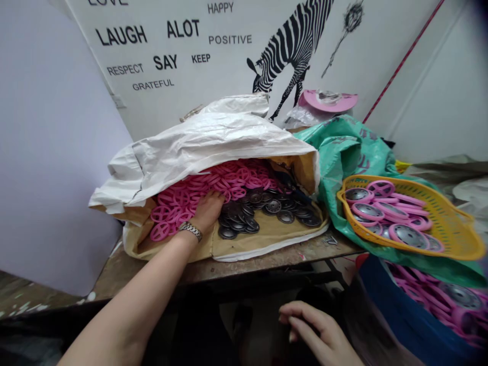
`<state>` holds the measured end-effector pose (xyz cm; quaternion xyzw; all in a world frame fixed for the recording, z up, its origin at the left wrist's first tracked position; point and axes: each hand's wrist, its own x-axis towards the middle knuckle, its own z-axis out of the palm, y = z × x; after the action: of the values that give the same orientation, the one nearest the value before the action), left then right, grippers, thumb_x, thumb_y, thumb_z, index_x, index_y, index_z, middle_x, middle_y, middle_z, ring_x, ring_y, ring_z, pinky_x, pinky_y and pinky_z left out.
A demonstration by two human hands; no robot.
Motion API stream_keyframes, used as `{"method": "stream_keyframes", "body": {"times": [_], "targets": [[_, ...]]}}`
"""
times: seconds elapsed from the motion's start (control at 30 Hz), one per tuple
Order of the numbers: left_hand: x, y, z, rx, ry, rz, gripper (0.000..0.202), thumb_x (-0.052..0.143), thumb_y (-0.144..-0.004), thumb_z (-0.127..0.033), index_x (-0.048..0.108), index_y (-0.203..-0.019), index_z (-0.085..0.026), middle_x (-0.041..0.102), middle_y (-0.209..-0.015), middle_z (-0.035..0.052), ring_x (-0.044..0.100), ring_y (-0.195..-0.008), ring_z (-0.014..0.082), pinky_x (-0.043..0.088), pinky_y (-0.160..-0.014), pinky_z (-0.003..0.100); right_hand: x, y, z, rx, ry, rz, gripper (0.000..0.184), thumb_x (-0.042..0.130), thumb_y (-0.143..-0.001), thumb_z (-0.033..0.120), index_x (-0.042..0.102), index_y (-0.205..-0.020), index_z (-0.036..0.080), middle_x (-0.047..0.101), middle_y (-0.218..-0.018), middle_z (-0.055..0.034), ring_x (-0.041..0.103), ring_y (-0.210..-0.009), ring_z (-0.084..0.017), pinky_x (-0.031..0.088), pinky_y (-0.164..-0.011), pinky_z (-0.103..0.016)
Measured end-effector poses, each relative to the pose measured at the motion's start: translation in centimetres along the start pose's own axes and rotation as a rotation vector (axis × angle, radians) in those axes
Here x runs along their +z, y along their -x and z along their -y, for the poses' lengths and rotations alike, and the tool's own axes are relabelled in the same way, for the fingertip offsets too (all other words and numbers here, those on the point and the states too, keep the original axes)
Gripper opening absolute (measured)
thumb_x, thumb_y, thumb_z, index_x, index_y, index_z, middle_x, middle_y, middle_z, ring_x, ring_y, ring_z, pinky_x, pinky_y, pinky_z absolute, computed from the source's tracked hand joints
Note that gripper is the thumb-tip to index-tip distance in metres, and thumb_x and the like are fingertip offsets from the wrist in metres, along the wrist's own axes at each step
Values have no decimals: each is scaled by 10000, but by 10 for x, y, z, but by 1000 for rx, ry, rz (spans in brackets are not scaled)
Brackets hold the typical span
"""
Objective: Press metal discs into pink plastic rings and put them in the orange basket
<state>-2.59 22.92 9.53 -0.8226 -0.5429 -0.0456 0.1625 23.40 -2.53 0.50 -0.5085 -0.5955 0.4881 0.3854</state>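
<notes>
My left hand, with a metal-band watch on its wrist, reaches into a paper-lined white sack. Its fingers touch the heap where pink spoked plastic wheels meet dark grey round discs. The fingertips are partly hidden, so I cannot tell whether they grip a piece. Low in front of the bench, my right hand hangs with loosely bent fingers, thumb apart, and nothing visible in it. Pink wheels lie mostly at the left and back of the sack, the dark discs at the right.
At right, a yellow basket of pink-rimmed wheels with grey centres rests on a green plastic bag. Below it stands a blue container with more such wheels. The wooden bench edge runs under the sack. A pale panel stands at left.
</notes>
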Motion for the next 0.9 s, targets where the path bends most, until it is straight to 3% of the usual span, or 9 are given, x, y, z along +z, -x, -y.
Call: {"method": "stream_keyframes", "body": {"times": [0.17, 0.33, 0.47, 0.73, 0.9], "targets": [[-1, 6, 0, -7, -12, 28, 288, 431, -933, -114, 641, -1129, -141, 640, -1167, 127, 568, -1112, 257, 463, -945, 374, 7, -10, 6, -1, -30, 22, 396, 524, -904, 519, 725, -992, 189, 733, -914, -86, 663, -701, -184, 541, -707, -301], [7, -13, -1, -55, -21, 79, 236, 556, -937, -248, 628, -1136, -143, 622, -1202, 101, 557, -1170, 264, 470, -974, 482, 25, -16, 17, -35, -38, 100, 379, 508, -919, 492, 720, -993, 187, 731, -923, -83, 666, -696, -173, 539, -714, -288], [12, -28, 1, -58, -3, 131, 281, 609, -916, -327, 630, -1129, -145, 619, -1224, 98, 568, -1172, 261, 477, -989, 504, 28, -14, 17, -50, -31, 162, 345, 495, -937, 456, 713, -1018, 202, 720, -939, -69, 667, -711, -163, 534, -692, -260], [16, -30, 8, -24, 5, 153, 288, 610, -919, -319, 619, -1146, -142, 627, -1207, 94, 609, -1104, 239, 516, -948, 475, 22, -10, 6, 6, -63, 135, 350, 523, -921, 481, 717, -1013, 204, 730, -932, -71, 665, -696, -165, 533, -701, -273], [-3, -20, 8, 54, 22, 65, 223, 553, -941, -211, 637, -1135, -139, 641, -1186, 106, 589, -1142, 258, 499, -965, 483, 22, -11, 12, 2, -91, 114, 388, 539, -901, 529, 724, -996, 201, 732, -913, -72, 663, -695, -173, 527, -713, -297]]}}
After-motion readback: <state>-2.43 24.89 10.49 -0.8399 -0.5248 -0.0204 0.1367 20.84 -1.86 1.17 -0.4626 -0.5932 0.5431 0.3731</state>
